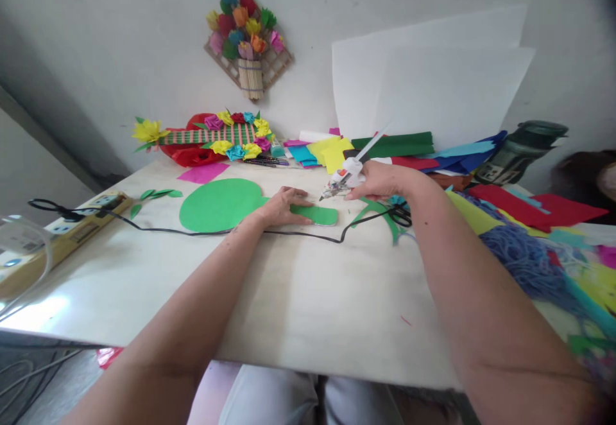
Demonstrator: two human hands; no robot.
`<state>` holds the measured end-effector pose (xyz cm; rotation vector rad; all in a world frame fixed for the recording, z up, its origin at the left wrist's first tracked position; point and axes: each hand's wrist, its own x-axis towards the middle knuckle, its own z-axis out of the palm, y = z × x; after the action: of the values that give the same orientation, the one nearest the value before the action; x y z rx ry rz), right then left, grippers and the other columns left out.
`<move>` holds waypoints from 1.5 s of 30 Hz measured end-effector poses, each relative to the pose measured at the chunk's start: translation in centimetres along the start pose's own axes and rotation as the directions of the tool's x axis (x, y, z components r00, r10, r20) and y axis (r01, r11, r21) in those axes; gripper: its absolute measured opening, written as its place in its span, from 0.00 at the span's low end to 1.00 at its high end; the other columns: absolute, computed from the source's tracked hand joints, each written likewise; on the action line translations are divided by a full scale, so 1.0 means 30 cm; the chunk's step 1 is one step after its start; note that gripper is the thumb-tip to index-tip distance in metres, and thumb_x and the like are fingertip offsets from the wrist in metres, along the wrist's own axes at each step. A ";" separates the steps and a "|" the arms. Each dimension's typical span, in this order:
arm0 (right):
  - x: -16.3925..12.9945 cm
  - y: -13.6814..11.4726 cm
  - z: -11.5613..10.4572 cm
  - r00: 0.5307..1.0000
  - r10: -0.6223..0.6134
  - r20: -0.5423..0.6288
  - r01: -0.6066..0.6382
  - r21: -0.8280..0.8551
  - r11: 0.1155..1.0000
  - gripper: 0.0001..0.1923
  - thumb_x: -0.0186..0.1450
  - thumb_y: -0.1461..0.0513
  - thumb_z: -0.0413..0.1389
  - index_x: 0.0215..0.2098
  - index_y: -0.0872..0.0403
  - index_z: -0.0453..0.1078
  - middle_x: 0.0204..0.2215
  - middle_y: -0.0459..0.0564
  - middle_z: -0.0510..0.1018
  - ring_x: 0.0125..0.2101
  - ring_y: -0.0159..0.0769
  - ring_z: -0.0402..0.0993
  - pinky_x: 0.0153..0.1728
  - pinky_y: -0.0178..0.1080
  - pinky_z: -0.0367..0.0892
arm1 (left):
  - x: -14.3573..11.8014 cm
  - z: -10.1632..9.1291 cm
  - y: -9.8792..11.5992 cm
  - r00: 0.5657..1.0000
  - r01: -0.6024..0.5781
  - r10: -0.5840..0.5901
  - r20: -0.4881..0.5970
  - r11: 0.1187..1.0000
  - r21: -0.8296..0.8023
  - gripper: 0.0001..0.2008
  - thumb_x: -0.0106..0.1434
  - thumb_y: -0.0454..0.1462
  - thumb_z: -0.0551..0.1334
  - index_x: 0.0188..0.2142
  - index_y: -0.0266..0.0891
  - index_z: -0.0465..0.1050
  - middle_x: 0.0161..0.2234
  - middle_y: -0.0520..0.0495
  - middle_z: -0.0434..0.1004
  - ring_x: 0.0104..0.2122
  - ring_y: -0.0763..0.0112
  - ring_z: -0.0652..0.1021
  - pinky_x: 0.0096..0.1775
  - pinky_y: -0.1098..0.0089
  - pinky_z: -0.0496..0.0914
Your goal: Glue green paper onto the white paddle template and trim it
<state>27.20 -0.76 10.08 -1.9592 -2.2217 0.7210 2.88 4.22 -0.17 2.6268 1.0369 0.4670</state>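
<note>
A green guitar-shaped cutout (pixel 221 203) lies flat on the table, its wide round body to the left and its narrow neck to the right. My left hand (pixel 283 207) rests on the neck, thumb and fingers spread apart against it. In my right hand (pixel 378 180) is a white hot glue gun (pixel 347 174), with a long glue stick (pixel 374 141) poking up from its back. The metal nozzle points down close to the neck's right end; whether it touches is not clear. Green paper scraps (pixel 373 210) lie beneath my right hand.
A black cord (pixel 308 235) crosses the table from a power strip (pixel 81 223). Small green leaves (pixel 156 194) lie at the left. Behind stands a flower-decorated paper guitar (pixel 216 136). Coloured paper (pixel 534 203), blue yarn (pixel 524 258) and a dark bottle (pixel 520 152) crowd the right.
</note>
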 end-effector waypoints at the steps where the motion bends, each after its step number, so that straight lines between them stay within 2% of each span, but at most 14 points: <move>1: -0.009 0.008 0.003 1.000 -0.007 -0.001 0.007 0.023 1.000 0.19 0.50 0.51 0.61 0.30 0.56 0.65 0.16 0.44 0.65 0.16 0.29 0.61 0.17 0.33 0.57 | 0.000 -0.001 0.001 1.000 0.003 -0.003 0.000 1.000 0.002 0.27 0.47 0.54 0.64 0.46 0.49 0.73 0.52 0.48 0.65 0.53 0.58 0.60 0.56 0.62 0.55; 10: -0.008 0.010 0.023 0.995 -0.036 0.089 0.034 0.023 0.999 0.20 0.51 0.52 0.61 0.35 0.55 0.66 0.19 0.45 0.68 0.19 0.28 0.62 0.19 0.31 0.57 | 0.001 0.001 -0.012 1.000 -0.027 0.027 -0.003 0.999 0.020 0.28 0.47 0.54 0.63 0.47 0.47 0.73 0.53 0.47 0.65 0.53 0.58 0.61 0.55 0.62 0.55; 22: 0.000 0.000 0.037 0.994 -0.011 0.111 0.010 0.010 1.000 0.20 0.51 0.53 0.61 0.37 0.56 0.66 0.21 0.46 0.68 0.19 0.28 0.62 0.19 0.31 0.57 | 0.004 0.003 -0.020 1.000 -0.025 0.025 0.006 1.000 0.000 0.29 0.47 0.53 0.64 0.47 0.46 0.72 0.53 0.46 0.65 0.53 0.59 0.61 0.56 0.62 0.55; 27: 0.007 0.003 0.044 0.996 -0.022 0.083 0.022 0.009 1.000 0.21 0.50 0.53 0.62 0.37 0.55 0.66 0.22 0.46 0.69 0.20 0.28 0.63 0.20 0.31 0.58 | 0.004 0.002 -0.017 1.000 -0.017 0.017 0.007 1.000 0.005 0.28 0.47 0.53 0.64 0.47 0.47 0.72 0.53 0.47 0.65 0.54 0.59 0.61 0.56 0.62 0.55; 45: -0.002 -0.011 0.046 0.991 -0.013 0.131 0.016 -0.017 1.000 0.18 0.52 0.53 0.60 0.35 0.55 0.65 0.18 0.44 0.66 0.18 0.27 0.60 0.18 0.31 0.56 | 0.009 0.004 -0.020 1.000 -0.028 0.028 0.000 1.000 0.012 0.28 0.46 0.53 0.65 0.47 0.47 0.73 0.53 0.47 0.65 0.53 0.58 0.62 0.55 0.62 0.55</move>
<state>26.41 -1.23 9.00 -1.9548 -2.3205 0.8545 2.75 4.81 -0.46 2.6547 1.0070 0.4688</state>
